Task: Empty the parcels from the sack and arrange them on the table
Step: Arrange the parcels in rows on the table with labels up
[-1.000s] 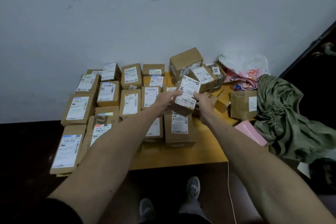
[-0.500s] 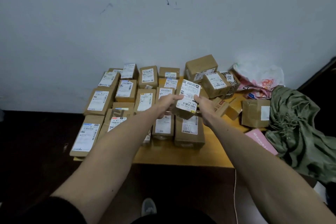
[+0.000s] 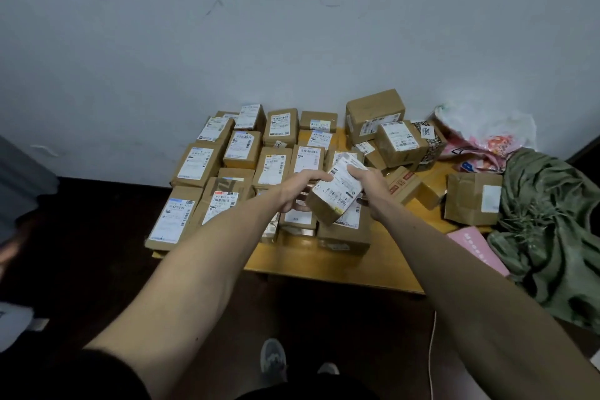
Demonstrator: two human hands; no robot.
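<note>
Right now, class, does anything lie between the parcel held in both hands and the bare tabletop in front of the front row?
Nothing visible does. The left hand and right hand hold the parcel over the front-row boxes; only straight below do those boxes block the tabletop.

Counts as I read them from the head view. Brown cardboard parcels [image 3: 242,149] lying on the table [image 3: 383,266]: about two dozen; overlap prevents an exact figure. One further held parcel [image 3: 334,196] is gripped by two hands, the left hand [image 3: 300,190] and right hand [image 3: 370,187]. Tables: one. I also log one green sack [image 3: 548,224], one pink flat packet [image 3: 477,248], one white-and-pink plastic bag [image 3: 487,130] and two shoes [image 3: 272,357].
</note>
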